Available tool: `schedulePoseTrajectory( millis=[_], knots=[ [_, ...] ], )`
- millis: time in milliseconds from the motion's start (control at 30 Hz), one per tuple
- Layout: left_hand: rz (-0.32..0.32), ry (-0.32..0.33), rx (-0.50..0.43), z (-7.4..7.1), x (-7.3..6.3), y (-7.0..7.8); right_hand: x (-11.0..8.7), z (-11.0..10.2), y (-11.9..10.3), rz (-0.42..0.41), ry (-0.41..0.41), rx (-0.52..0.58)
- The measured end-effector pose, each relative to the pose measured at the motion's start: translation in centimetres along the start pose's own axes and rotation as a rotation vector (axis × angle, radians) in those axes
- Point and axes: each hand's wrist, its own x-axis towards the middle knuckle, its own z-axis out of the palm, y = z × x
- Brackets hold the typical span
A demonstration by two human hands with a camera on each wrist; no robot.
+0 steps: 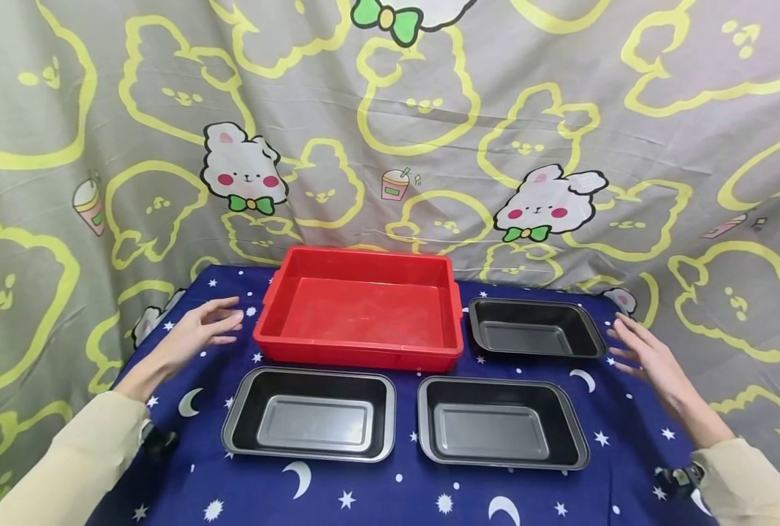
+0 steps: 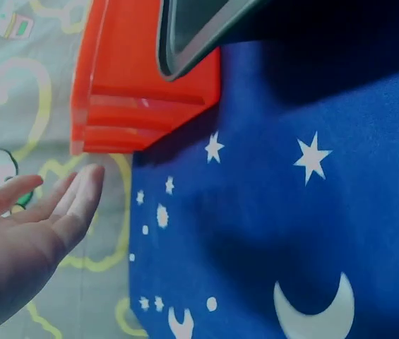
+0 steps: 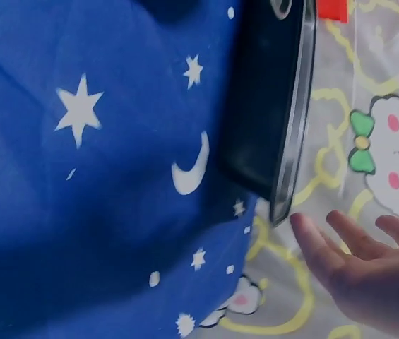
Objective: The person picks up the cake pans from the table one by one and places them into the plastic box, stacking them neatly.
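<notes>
The left hand [image 1: 200, 332], fingers loosely extended, points at the side edge of the red tray [image 1: 357, 356], with a narrow strip of blue cloth [image 1: 390, 504] between. The right hand's [image 1: 650, 359] relaxed, spread fingers stand just beside the back pan's [image 1: 524, 338] outer end. Two front pans [image 1: 313, 424] sit nearer the person than both sets of fingertips, slightly apart.

no text, label, brand, number or sign can be read in any view.
</notes>
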Motion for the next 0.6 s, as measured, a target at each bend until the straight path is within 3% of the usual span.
schedulePoseTrajectory(
  millis=[200,400,600],
  knots=[
    [-0.037,-0.035,-0.13,-0.3,0.7,-0.8,0.6,-1.7,1.4,0.071,-0.024,0.261],
    [-0.033,-0.087,-0.23,-0.5,1.7,-1.4,1.6,-3.0,2.7,0.087,-0.075,0.368],
    [-0.044,-0.11,-0.268,-0.5,2.4,-2.0,2.8,-3.6,3.8,0.12,-0.121,0.466]
  ],
)
